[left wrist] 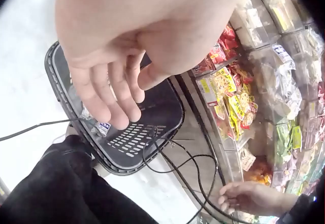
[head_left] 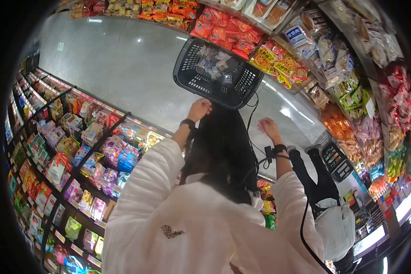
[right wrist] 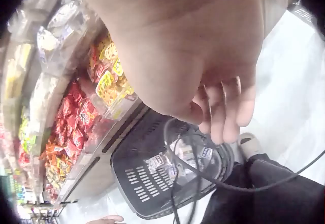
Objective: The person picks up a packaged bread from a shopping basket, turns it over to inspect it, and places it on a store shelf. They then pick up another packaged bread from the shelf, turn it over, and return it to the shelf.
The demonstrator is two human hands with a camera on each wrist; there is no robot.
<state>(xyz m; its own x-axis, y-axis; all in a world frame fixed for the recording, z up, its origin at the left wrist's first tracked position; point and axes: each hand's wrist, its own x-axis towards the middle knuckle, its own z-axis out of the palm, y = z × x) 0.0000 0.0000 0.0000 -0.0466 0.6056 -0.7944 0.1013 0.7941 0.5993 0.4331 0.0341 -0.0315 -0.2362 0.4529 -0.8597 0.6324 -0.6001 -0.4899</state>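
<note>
We have our left hand (head_left: pixel 200 110) released near the black shopping basket (head_left: pixel 185 68), its fingers loosely bent around nothing. Our right hand (head_left: pixel 269 128) is also released and empty, to the basket's right. Inside the basket we see small clear-wrapped packets (head_left: pixel 221 65); red snack bags (head_left: pixel 217 34) and yellow snack bags (head_left: pixel 265 58) line the display beside it.
</note>
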